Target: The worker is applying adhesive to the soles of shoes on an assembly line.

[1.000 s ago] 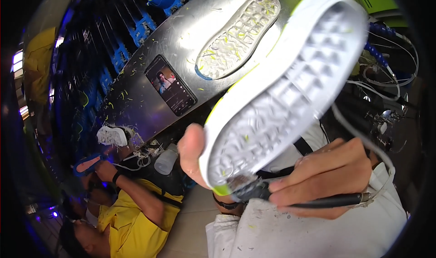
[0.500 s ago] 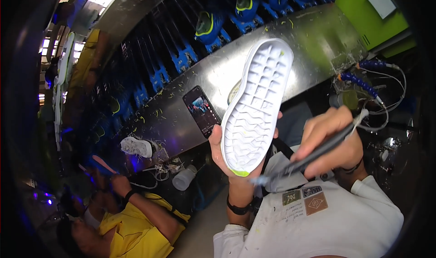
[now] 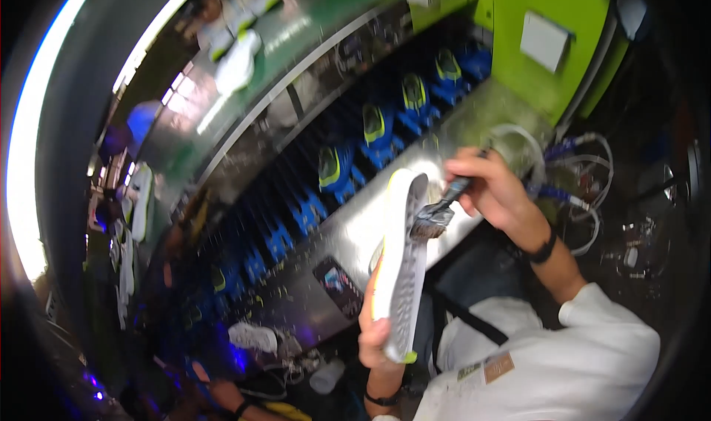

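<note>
**Left hand [image 3: 375, 341] clasps a white, lime-edged shoe sole [image 3: 395, 288]; right hand [image 3: 490, 188] grips a dark-handled brush [image 3: 438, 215]**

The left hand closes around the sole's lower end, thumb along its outer side wall. The sole is held up tilted above the near edge of the shiny grey metal bench [image 3: 474, 136], its ribbed hollow face turned to the person's right. The right hand's fingers wrap narrowly around the brush handle, and the bristle head overlaps the sole's upper half; whether the bristles press on it is hard to tell.

The left hand's other fingers are mostly hidden behind the sole. The sole also partly covers a pale object on the bench, near a black rectangular phone [image 3: 338, 286] whose screen is too blurred to make out. At lower left, a co-worker's arm [image 3: 235, 402] is dim and cut off by the frame.
</note>
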